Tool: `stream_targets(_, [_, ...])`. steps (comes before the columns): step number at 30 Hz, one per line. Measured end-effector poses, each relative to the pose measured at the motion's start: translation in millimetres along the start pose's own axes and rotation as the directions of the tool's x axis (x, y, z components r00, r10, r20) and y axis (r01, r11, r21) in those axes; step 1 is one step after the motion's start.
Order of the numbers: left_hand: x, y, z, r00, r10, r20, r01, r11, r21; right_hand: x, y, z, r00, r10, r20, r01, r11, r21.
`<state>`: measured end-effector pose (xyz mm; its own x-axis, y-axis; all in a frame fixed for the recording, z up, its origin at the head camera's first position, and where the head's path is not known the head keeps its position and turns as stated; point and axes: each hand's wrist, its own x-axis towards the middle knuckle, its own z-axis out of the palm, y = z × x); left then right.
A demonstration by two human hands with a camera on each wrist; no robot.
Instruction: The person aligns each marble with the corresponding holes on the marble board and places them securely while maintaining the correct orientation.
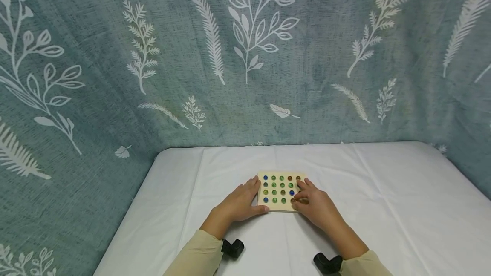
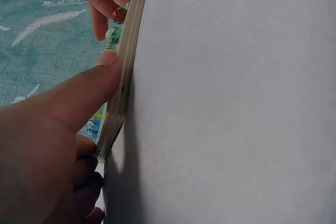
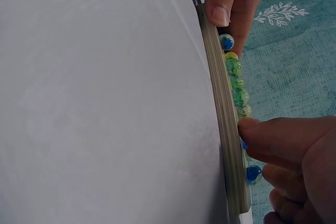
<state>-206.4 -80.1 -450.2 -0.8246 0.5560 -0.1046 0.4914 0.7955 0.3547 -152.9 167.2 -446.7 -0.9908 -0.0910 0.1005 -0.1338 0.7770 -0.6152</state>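
Observation:
A pale wooden board lies on the white-covered table, its holes filled with rows of glass marbles. My left hand grips its near left corner, thumb along the front edge and fingers along the left side. At the near right corner, my right hand pinches a reddish-brown marble between thumb and fingertip. A green marble sits between the two thumbs in the left wrist view. The right wrist view has a blue marble by the right fingers and another blue marble beside the left thumb.
White cloth covers the table around the board. A green leaf-patterned curtain hangs behind and along the sides. Black wrist mounts show below both hands.

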Motion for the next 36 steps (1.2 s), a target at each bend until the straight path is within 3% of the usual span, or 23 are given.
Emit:
stream_targets(6, [-2.4,0.2,-0.5,1.0,-0.001,0.005,0.001,0.999,-0.032,-4.4,4.8,-10.6,1.0,0.018,0.016,-0.019,0.999,0.051])
stream_targets(12, [-3.0,0.7,-1.3,1.0,0.004,0.006,-0.004,0.999,-0.032,-9.5,16.4,-37.5,0.998,0.045,0.032,-0.048,0.995,0.088])
stream_targets(21, [-2.7,-1.4,1.6,1.0,0.004,0.006,-0.004,0.999,-0.042,-26.3,58.4,-78.7,0.99,0.024,0.142,-0.048,0.984,0.17])
stream_targets(27, [-1.9,-3.6,3.6,1.0,0.013,0.005,-0.013,0.998,-0.061,-35.1,84.1,-83.9,0.963,0.033,0.267,-0.101,0.963,0.248])
stream_targets(36, [-0.5,-4.9,4.9,1.0,0.029,-0.009,-0.03,0.995,-0.1,-37.5,97.1,-82.7,0.933,-0.069,0.354,-0.051,0.947,0.318])
